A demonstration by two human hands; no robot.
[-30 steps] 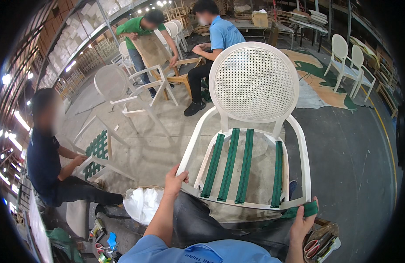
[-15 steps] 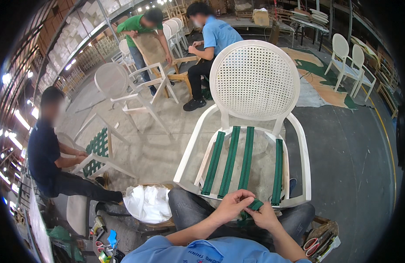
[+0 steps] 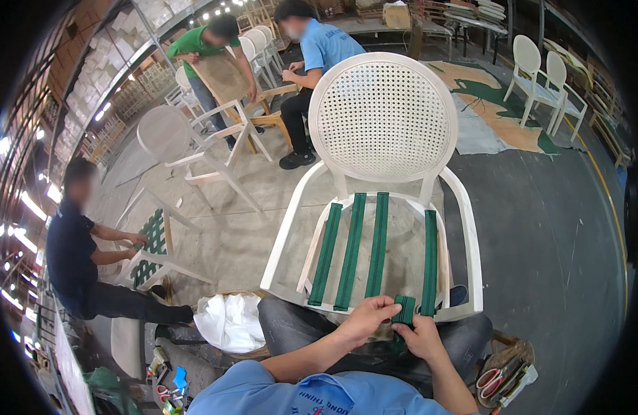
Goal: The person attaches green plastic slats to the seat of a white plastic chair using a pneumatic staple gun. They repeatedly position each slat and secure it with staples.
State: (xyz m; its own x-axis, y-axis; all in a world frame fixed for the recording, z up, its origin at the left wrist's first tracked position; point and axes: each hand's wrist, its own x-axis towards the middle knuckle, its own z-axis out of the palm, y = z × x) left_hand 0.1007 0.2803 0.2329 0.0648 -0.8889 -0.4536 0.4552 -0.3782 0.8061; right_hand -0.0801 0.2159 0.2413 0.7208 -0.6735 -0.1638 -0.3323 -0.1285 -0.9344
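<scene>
Webbing [image 3: 404, 309] sits lower middle of the frame, at the front of the white chair [image 3: 383, 117], pinched by left hand [image 3: 366, 319] and right hand [image 3: 423, 339] — I'd keep it flat, untwisted, parallel to the green strips [image 3: 351, 252].

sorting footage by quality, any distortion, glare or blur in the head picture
Head view: racking bows near the left rim; same view: lamps glare there; head view: the dark-shirted co-worker has a blurred face, the green strap looks clear.

The left hand [image 3: 365, 320] and right hand [image 3: 424, 339] pinch close together.
</scene>
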